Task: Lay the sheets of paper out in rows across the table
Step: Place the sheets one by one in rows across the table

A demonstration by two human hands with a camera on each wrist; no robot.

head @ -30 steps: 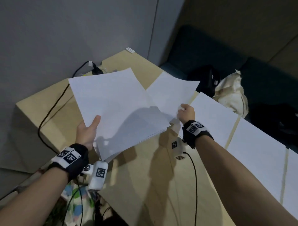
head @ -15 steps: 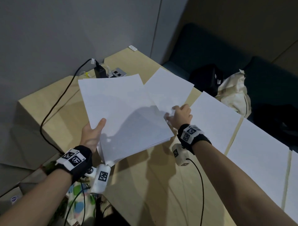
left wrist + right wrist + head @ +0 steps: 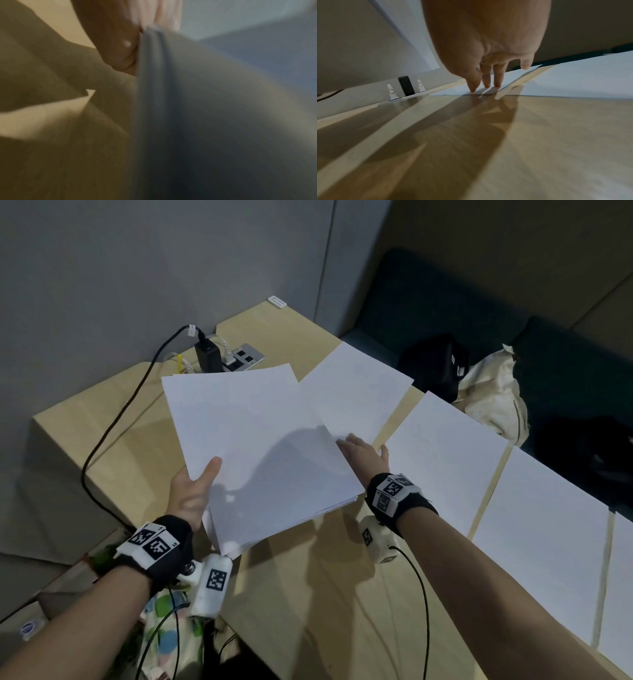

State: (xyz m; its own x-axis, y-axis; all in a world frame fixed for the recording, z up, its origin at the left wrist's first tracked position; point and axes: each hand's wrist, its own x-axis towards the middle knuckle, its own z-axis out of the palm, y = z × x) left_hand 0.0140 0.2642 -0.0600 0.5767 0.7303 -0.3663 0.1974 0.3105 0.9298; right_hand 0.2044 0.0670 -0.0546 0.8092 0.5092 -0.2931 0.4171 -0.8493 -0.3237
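Observation:
My left hand grips a stack of white paper above the table's left part, thumb on top; the left wrist view shows the stack's edge blurred against my palm. My right hand lies flat, its straight fingertips pressing the near corner of a single sheet on the wooden table. That sheet is the leftmost of a row along the far edge; to its right lie a second sheet and a third sheet.
A power socket panel with a black adapter and a black cable sit at the table's far left corner. Beyond the far edge, a cream bag and a black bag rest on a dark sofa.
My right hand went from pinching the sheet's corner to lying flat with straight fingers on it. The sheet has settled on the table. The stack in my left hand shifted slightly right.

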